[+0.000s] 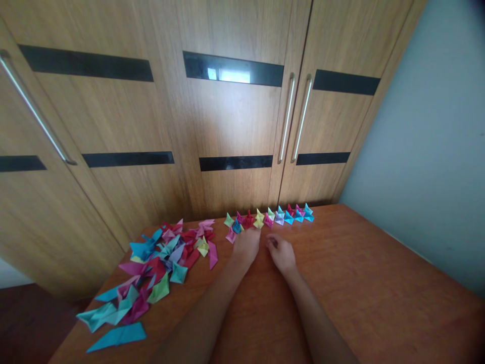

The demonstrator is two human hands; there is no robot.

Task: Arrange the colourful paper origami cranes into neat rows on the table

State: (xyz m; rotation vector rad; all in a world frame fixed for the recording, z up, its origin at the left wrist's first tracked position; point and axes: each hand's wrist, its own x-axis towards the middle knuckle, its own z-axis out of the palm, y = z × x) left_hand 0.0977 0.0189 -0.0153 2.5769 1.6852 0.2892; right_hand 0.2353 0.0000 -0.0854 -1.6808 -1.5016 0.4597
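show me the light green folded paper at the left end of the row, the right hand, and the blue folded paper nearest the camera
light green folded paper (228, 220): head view, middle of its front
right hand (282, 255): head view, back of the hand
blue folded paper (119, 336): head view, middle of its top

The head camera looks forward and down over the table (364, 283), facing cupboards (235, 116).

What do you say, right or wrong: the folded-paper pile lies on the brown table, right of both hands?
Wrong side: the head view shows the folded-paper pile lying left of the left hand and right hand; it is on the brown table.
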